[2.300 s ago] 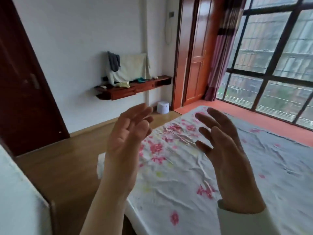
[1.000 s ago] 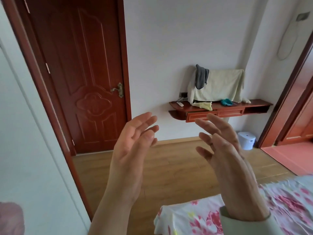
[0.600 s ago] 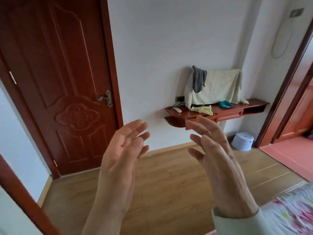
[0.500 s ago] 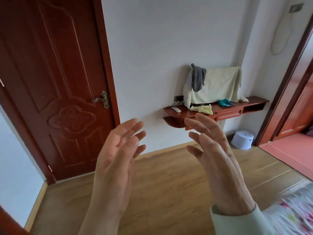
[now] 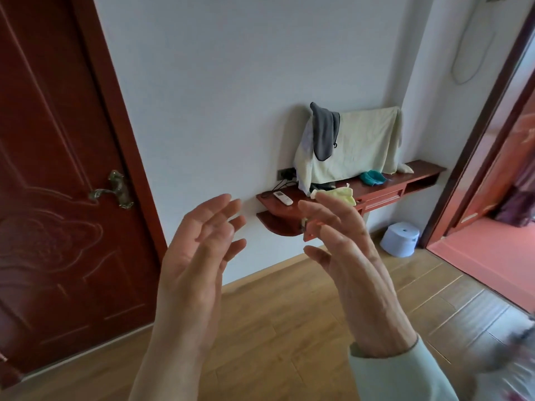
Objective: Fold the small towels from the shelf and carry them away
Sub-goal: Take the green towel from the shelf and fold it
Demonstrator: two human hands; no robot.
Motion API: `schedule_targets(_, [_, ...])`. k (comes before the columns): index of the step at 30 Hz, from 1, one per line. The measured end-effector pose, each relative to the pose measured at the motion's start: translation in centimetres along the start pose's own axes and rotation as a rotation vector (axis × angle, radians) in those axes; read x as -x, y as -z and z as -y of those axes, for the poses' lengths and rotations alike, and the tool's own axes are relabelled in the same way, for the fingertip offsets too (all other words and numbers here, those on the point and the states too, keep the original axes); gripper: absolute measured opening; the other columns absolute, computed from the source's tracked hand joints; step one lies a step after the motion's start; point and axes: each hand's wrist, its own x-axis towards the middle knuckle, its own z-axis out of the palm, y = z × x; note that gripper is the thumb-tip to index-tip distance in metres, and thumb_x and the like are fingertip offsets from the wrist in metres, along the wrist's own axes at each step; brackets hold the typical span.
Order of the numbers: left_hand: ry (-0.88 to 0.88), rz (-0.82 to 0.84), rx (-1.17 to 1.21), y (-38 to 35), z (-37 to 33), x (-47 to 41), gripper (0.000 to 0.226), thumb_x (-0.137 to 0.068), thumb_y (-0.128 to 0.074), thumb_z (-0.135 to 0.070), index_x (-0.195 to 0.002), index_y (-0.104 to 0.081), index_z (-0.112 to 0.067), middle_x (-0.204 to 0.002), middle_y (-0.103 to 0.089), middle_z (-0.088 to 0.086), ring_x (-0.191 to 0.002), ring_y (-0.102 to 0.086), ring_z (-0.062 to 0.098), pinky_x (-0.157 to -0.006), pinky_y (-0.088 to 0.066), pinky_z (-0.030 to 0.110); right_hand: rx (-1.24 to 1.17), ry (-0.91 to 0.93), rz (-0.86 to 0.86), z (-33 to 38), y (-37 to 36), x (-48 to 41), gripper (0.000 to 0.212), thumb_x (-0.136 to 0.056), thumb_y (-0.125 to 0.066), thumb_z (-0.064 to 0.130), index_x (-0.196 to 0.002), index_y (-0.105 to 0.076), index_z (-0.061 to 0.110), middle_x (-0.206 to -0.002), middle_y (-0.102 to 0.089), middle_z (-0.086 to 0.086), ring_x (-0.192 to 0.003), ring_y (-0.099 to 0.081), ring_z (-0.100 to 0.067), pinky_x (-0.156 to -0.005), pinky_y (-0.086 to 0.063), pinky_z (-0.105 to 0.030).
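Against the far wall, the red wooden shelf (image 5: 419,170) carries a crumpled pale-yellow small towel (image 5: 339,195) at its front edge and a teal small towel (image 5: 372,177) further right, below a draped cream towel (image 5: 359,149) and a hanging grey cloth (image 5: 324,131). Well short of the shelf, the left hand (image 5: 197,261) and right hand (image 5: 353,264) are raised with palms facing each other, fingers loosely spread, holding nothing.
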Motion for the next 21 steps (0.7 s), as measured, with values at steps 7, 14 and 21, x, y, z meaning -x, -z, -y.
schedule_targets(7, [0.020,0.085,0.049,-2.2,6.6,-11.4,0.032,-0.084,-0.066,-0.037,-0.116,-0.070,-0.037,-0.125,-0.073,-0.008,-0.119,-0.068,0.014,-0.096,-0.050,0.040,0.018,-0.007,-0.083,-5.3,2.4,-9.6,0.041,-0.091,-0.052,0.025,-0.131,-0.057,0.033,-0.128,-0.069,0.014,-0.110,-0.066,-0.002,-0.093,-0.047,-0.033])
schedule_targets(14, [0.061,0.233,0.097,-5.5,13.2,-25.0,0.028,-0.083,-0.066,-0.035,-0.110,-0.070,-0.038,-0.122,-0.074,-0.009,-0.116,-0.070,0.015,-0.095,-0.052,0.037,0.141,-0.008,-0.231,-10.8,5.6,-20.3,0.044,-0.089,-0.059,0.034,-0.132,-0.057,0.036,-0.131,-0.065,0.016,-0.103,-0.063,-0.005,-0.091,-0.055,-0.038])
schedule_targets(21, [0.072,0.317,0.096,-10.5,19.1,-36.4,0.028,-0.087,-0.059,-0.026,-0.114,-0.067,-0.033,-0.119,-0.075,-0.010,-0.115,-0.070,0.014,-0.094,-0.052,0.035,0.159,-0.035,-0.378,-14.3,10.4,-29.2,0.044,-0.084,-0.061,0.035,-0.127,-0.059,0.043,-0.131,-0.066,0.017,-0.106,-0.063,-0.003,-0.095,-0.049,-0.039])
